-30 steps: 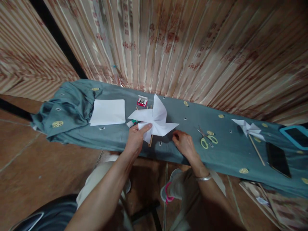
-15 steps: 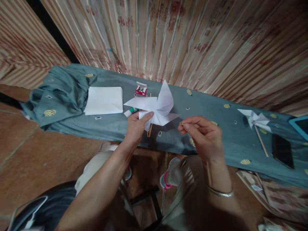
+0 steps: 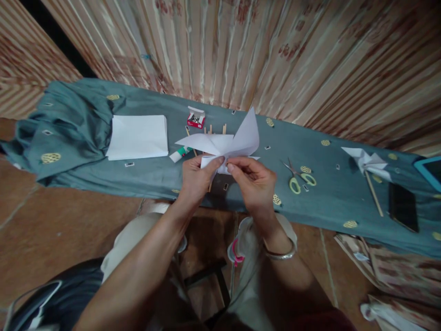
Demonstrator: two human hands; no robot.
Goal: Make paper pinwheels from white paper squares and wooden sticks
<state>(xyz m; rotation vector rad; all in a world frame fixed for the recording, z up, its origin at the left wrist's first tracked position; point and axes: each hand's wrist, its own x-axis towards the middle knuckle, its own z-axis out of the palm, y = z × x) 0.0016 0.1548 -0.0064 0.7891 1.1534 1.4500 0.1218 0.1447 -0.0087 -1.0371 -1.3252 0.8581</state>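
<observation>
A white paper pinwheel (image 3: 227, 140) is held up over the front of a table covered in a teal cloth (image 3: 155, 177). My left hand (image 3: 198, 177) pinches the pinwheel's middle from the left, thumb on top. My right hand (image 3: 251, 181) is closed in a pinch right beside it at the pinwheel's centre; whatever small thing its fingertips hold is too small to make out. Wooden sticks (image 3: 208, 131) lie on the cloth under and behind the pinwheel.
A stack of white paper (image 3: 138, 136), a glue stick (image 3: 179, 154) and a small red box of pins (image 3: 195, 118) lie to the left. Green-handled scissors (image 3: 298, 179), a finished pinwheel on a stick (image 3: 368, 165), a black phone (image 3: 403, 207) and a blue-framed tablet (image 3: 430, 170) are to the right. A striped curtain hangs behind.
My right hand rose from the cloth with its fingertips pinched, then moved left to the pinwheel's centre. My left hand kept holding the pinwheel.
</observation>
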